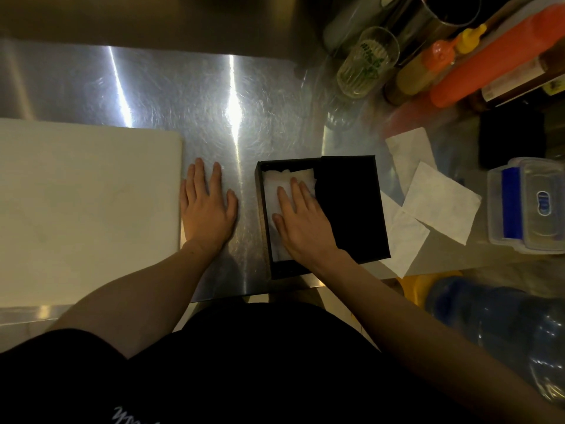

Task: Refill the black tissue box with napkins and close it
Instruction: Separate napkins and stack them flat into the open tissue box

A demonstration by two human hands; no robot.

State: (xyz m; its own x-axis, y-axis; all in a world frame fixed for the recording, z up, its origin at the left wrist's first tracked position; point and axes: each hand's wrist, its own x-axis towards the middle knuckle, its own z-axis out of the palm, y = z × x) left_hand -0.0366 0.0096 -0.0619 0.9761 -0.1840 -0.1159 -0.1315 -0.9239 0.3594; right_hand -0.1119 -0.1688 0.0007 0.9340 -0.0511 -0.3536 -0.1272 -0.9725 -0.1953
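The black tissue box stands near the front edge of the steel counter, with white napkins lying inside its left half. Its black lid covers the right half, slid partly aside. My right hand lies flat on the napkins in the box, fingers spread, gripping nothing. My left hand rests flat on the bare counter to the left of the box, fingers apart. Several loose white napkins lie on the counter to the right of the box.
A white cutting board fills the left side. At the back right stand a glass, sauce bottles and a metal canister. A clear lidded container sits at the right edge. A blue water jug is below the counter.
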